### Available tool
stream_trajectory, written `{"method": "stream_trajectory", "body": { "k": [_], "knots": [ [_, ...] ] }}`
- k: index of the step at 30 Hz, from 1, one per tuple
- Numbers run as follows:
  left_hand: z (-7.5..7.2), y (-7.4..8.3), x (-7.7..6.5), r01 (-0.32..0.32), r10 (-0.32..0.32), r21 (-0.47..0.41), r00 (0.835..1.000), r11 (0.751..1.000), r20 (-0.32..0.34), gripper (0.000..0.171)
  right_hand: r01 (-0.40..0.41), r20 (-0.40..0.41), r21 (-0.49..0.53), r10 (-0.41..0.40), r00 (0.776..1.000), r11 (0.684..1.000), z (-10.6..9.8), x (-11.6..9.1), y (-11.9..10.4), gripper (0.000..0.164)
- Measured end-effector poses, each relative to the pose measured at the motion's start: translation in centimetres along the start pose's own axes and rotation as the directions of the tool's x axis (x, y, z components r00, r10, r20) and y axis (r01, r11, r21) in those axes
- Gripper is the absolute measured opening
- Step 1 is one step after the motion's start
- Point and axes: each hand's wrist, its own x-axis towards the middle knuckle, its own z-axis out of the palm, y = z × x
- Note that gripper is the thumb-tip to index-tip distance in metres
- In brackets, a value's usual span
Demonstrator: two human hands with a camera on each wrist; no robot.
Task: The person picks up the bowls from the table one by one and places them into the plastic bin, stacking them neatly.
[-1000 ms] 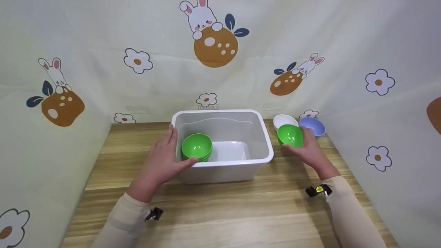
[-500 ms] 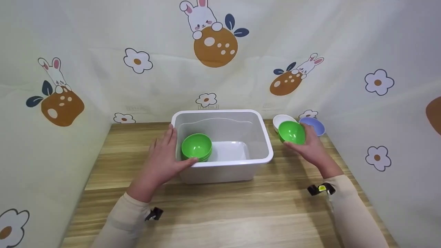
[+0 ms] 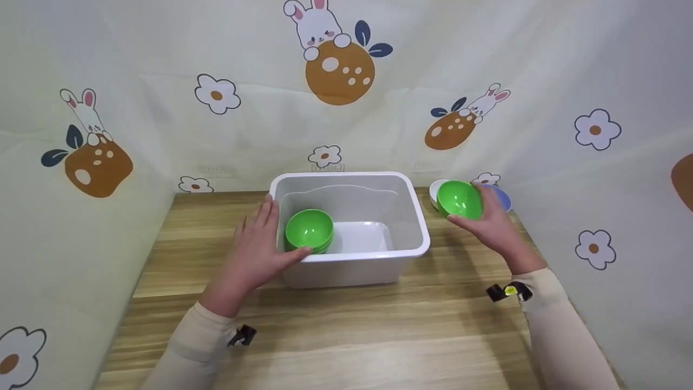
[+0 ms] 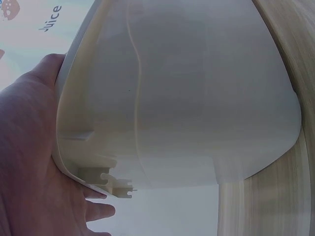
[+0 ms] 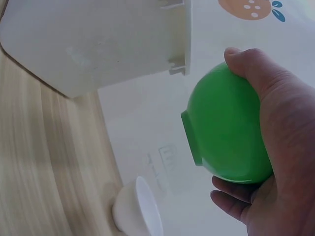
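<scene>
The pale fabric wall (image 3: 260,135), printed with rabbits, oranges and flowers, fills the upper part and both sides of the head view, much as it did a second ago. The wood-grain tabletop (image 3: 346,336) spreads across the lower centre.

The white bin (image 3: 349,273) stands upright at the middle of the frame, in the same spot as before. At its left side, the left hand (image 3: 252,252) has not shifted: its thumb lies along the front rim, spread away from the fingers, which are fairly straight against the left edge.

The right hand (image 3: 490,230), right of centre, has risen and drifted slightly right. Its thumb and fingers grip the wall of a green bowl (image 3: 460,200), which now sits higher in the frame, tilted, well off the tabletop.

The stack of green bowls (image 3: 309,230) rests unchanged inside the bin, at its left end. Behind the lifted bowl, the blue bowl (image 3: 502,199) and the white bowl (image 5: 135,209) are more covered in the head view than before; the white one shows at the bottom of the right wrist view.
</scene>
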Motion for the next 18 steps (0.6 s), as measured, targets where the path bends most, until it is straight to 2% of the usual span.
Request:
{"method": "stream_trajectory", "body": {
  "k": [6, 13, 18],
  "knots": [
    [0.0, 0.0, 0.1, 0.002, -0.002, 0.017, 1.0, 1.0, 0.001, 0.134, 0.031, 0.005, -0.017, -0.031, 1.0, 0.999, -0.3, 0.4, -1.0, 0.11],
    [0.0, -0.1, 0.1, 0.004, -0.004, 0.024, 1.0, 1.0, -0.003, 0.135, 0.0, 0.057, 0.012, -0.001, 0.998, 1.0, -0.5, 0.4, -2.2, 0.111],
    [0.0, 0.0, 0.1, 0.003, -0.003, 0.023, 1.0, 1.0, -0.005, 0.133, 0.018, 0.07, 0.025, -0.019, 0.997, 1.0, -0.4, 0.5, -2.9, 0.11]
  ]
}}
